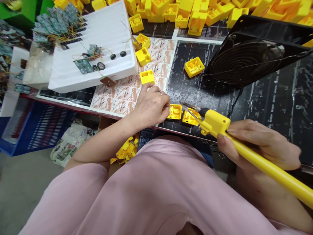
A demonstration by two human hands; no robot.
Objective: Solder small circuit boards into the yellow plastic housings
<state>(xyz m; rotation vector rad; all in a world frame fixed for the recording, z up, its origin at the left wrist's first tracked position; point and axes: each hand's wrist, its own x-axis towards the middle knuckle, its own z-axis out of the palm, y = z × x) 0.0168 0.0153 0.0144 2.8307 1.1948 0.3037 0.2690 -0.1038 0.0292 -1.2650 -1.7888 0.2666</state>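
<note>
In the head view, the right hand (264,140) is gripping one yellow-handled tool (217,121), whose dark nose and metal tip are pointing across the right one (190,117) of two open yellow casings at the worktop's (259,107) near edge. The left hand (153,105) is bending its fingers beside the left casing (175,112) and hiding part of it; whether it is gripping it, I cannot tell. One ring (159,92) is showing on that hand. A single casing (147,77) is lying just beyond its fingers, another (194,67) is lying near one black fan (244,58), and three more are sitting along the right edge of one white foam tray (117,32). Beyond, a casing pile (158,9) is overlapping too much for counting. Two black discs (112,56) are lying on the tray with wires attached. Small white lettering is repeating across the black covering (212,94), seemingly reading "BENOU", though it is too small for certainty
</note>
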